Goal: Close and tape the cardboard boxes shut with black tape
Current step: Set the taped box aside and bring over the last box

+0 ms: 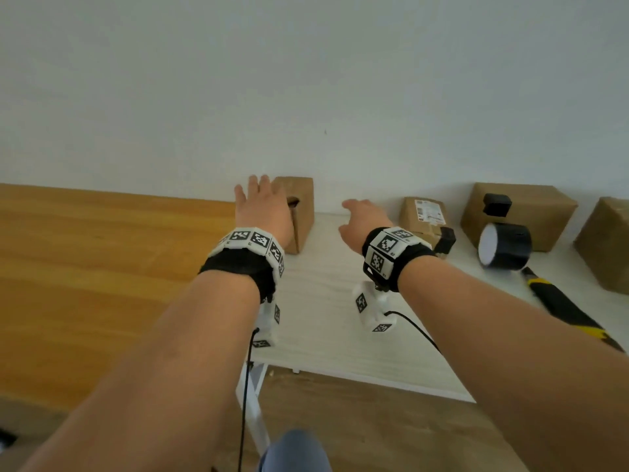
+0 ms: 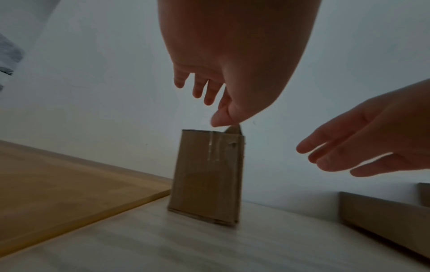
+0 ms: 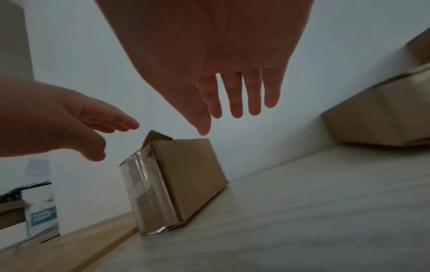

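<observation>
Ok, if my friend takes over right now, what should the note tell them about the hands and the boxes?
Left hand: open, thumb touching a raised flap on the small upright cardboard box, which stands by the wall.
Right hand: open, holding nothing, reaching toward that box.
Black tape roll sits to the right on the white table, among other cardboard boxes; a yellow-and-black tool lies beside it.
Done: no black tape shows on the small box.
Left: close its flap, tape it, then check the others.

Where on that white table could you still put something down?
The white table is bare between the small box at its left edge and the labelled box, forward to the near edge. The right side is crowded with boxes, the black tape roll and a yellow-and-black tool.
</observation>
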`<action>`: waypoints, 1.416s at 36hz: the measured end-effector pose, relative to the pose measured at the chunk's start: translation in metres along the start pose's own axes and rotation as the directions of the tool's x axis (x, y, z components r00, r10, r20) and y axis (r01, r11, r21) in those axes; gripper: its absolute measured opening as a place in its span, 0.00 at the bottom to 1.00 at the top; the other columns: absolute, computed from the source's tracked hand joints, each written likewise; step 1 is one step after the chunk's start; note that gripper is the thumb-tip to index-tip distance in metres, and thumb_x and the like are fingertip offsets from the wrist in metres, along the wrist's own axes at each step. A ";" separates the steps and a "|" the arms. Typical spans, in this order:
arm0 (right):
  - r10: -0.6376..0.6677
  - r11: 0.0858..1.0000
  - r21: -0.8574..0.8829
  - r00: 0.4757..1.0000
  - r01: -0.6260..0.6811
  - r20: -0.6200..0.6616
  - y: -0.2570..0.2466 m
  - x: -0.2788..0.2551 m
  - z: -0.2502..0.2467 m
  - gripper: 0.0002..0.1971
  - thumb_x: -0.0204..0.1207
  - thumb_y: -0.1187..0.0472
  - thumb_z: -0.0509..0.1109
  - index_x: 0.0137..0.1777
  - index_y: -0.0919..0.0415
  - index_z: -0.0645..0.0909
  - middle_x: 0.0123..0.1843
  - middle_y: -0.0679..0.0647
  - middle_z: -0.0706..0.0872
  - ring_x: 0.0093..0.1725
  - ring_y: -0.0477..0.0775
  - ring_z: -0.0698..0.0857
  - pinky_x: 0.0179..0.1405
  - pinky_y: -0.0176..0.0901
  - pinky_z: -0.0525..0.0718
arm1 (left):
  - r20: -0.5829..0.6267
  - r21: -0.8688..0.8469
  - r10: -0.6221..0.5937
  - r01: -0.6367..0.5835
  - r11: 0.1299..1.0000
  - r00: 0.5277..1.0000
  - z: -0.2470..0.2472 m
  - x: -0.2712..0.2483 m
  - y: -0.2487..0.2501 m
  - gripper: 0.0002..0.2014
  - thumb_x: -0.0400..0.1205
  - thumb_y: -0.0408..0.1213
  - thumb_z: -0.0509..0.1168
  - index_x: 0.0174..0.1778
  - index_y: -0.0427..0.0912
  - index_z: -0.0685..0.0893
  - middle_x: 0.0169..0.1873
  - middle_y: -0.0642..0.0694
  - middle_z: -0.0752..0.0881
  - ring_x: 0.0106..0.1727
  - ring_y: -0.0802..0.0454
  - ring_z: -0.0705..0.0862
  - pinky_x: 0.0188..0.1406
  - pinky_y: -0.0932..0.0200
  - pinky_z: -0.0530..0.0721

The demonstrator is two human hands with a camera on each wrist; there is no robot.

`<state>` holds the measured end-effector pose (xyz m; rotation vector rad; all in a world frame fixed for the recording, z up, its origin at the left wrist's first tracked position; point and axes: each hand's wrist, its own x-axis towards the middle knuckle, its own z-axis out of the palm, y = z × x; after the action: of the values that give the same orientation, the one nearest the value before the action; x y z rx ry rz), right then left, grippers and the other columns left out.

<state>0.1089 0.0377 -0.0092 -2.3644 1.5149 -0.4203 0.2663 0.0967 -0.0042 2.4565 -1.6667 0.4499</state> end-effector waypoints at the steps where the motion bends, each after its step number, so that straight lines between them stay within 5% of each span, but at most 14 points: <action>1: -0.009 1.000 -0.001 1.000 0.009 0.005 -0.007 0.002 0.003 0.28 0.81 0.63 0.61 0.81 0.56 0.63 0.78 0.59 0.68 0.75 0.61 0.69 0.70 0.52 0.73 | 0.014 0.005 -0.014 0.014 1.000 1.000 0.001 0.001 -0.005 0.32 0.79 0.32 0.55 0.82 0.39 0.56 0.82 0.37 0.54 0.84 0.39 0.49 0.81 0.37 0.49; 6: -0.053 0.998 -0.025 0.998 0.054 0.037 -0.038 0.011 0.015 0.23 0.81 0.63 0.60 0.77 0.60 0.66 0.74 0.61 0.73 0.71 0.63 0.74 0.65 0.52 0.75 | 0.104 0.014 -0.089 0.088 0.996 0.991 0.012 0.008 -0.027 0.34 0.79 0.31 0.56 0.82 0.38 0.54 0.82 0.37 0.53 0.83 0.36 0.51 0.81 0.37 0.51; 11: -0.073 0.997 0.027 0.996 0.072 0.044 -0.060 0.016 0.026 0.20 0.80 0.63 0.55 0.71 0.62 0.71 0.64 0.63 0.81 0.62 0.66 0.80 0.60 0.55 0.81 | 0.164 -0.004 -0.055 0.056 0.998 0.985 0.020 0.011 -0.033 0.30 0.79 0.28 0.56 0.79 0.36 0.61 0.74 0.38 0.70 0.74 0.39 0.70 0.78 0.35 0.59; 15: -0.066 0.995 0.075 0.996 0.061 0.062 -0.068 0.020 0.037 0.16 0.78 0.61 0.57 0.65 0.58 0.75 0.55 0.59 0.86 0.53 0.62 0.85 0.47 0.48 0.82 | 0.166 -0.023 -0.023 0.027 0.999 0.986 0.022 0.009 -0.032 0.25 0.78 0.27 0.58 0.74 0.35 0.67 0.69 0.38 0.74 0.69 0.39 0.76 0.76 0.38 0.62; 19: -0.043 0.996 0.087 0.995 0.035 0.091 -0.064 0.019 0.038 0.16 0.79 0.64 0.60 0.67 0.60 0.75 0.58 0.58 0.85 0.55 0.60 0.84 0.44 0.44 0.78 | 0.150 -0.124 -0.010 0.029 0.992 0.989 0.018 0.007 -0.027 0.20 0.79 0.25 0.58 0.69 0.35 0.72 0.64 0.38 0.75 0.61 0.39 0.80 0.59 0.49 0.78; 23: -0.038 0.992 0.121 0.995 0.028 0.087 -0.056 0.014 0.032 0.16 0.79 0.64 0.61 0.65 0.61 0.76 0.58 0.57 0.85 0.54 0.59 0.84 0.43 0.43 0.78 | 0.145 -0.151 -0.001 0.023 0.988 0.989 0.009 0.000 -0.017 0.16 0.81 0.25 0.56 0.64 0.34 0.75 0.61 0.37 0.75 0.58 0.39 0.80 0.48 0.55 0.75; 30: 0.008 0.989 0.147 0.999 -0.016 0.051 -0.025 -0.013 0.010 0.04 0.79 0.64 0.62 0.52 0.60 0.76 0.37 0.51 0.77 0.41 0.54 0.78 0.25 0.35 0.69 | 0.122 -0.177 0.028 -0.006 0.984 0.992 -0.005 -0.015 0.015 0.13 0.82 0.27 0.53 0.60 0.34 0.77 0.58 0.36 0.77 0.56 0.38 0.81 0.45 0.55 0.75; 34: 0.026 0.986 0.162 0.999 -0.029 0.023 -0.002 -0.036 -0.004 0.12 0.79 0.64 0.62 0.61 0.60 0.78 0.34 0.47 0.74 0.42 0.53 0.79 0.26 0.34 0.71 | 0.109 -0.233 0.022 0.003 0.972 0.994 -0.014 -0.030 0.038 0.13 0.82 0.28 0.53 0.60 0.35 0.76 0.58 0.36 0.78 0.56 0.38 0.81 0.50 0.51 0.79; 38: 0.079 0.984 0.159 0.997 -0.080 0.013 0.017 -0.057 -0.014 0.12 0.77 0.62 0.64 0.59 0.62 0.78 0.44 0.54 0.83 0.43 0.55 0.82 0.33 0.40 0.78 | 0.083 -0.283 0.027 -0.002 0.959 0.996 -0.020 -0.048 0.059 0.14 0.83 0.28 0.53 0.63 0.36 0.74 0.60 0.37 0.77 0.56 0.40 0.82 0.49 0.54 0.77; 41: 0.101 0.980 0.172 0.995 -0.101 0.004 0.033 -0.071 -0.021 0.11 0.76 0.62 0.65 0.57 0.61 0.79 0.42 0.53 0.82 0.40 0.53 0.82 0.31 0.40 0.78 | 0.068 -0.333 0.048 -0.023 0.943 0.996 -0.024 -0.062 0.075 0.15 0.84 0.29 0.53 0.66 0.35 0.73 0.62 0.36 0.76 0.60 0.41 0.80 0.50 0.56 0.74; 46: 0.099 0.974 0.204 0.995 -0.095 -0.011 0.062 -0.092 -0.035 0.13 0.75 0.58 0.69 0.58 0.59 0.80 0.46 0.53 0.85 0.42 0.52 0.83 0.30 0.37 0.77 | 0.013 -0.424 0.093 -0.078 0.902 0.996 -0.024 -0.078 0.095 0.14 0.85 0.32 0.52 0.66 0.37 0.74 0.59 0.37 0.77 0.53 0.41 0.82 0.47 0.56 0.73; 51: 0.104 0.948 0.301 0.995 -0.102 0.007 0.084 -0.101 -0.040 0.13 0.75 0.55 0.70 0.55 0.61 0.84 0.48 0.57 0.89 0.49 0.57 0.88 0.52 0.55 0.88 | -0.033 -0.440 0.134 -0.135 0.888 0.990 -0.025 -0.087 0.109 0.13 0.85 0.34 0.51 0.61 0.40 0.78 0.56 0.39 0.76 0.50 0.42 0.80 0.49 0.54 0.78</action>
<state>-0.0168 0.0924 -0.0143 -2.0419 1.4535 -0.5921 0.1314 0.1399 -0.0140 2.0196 -1.7172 0.0697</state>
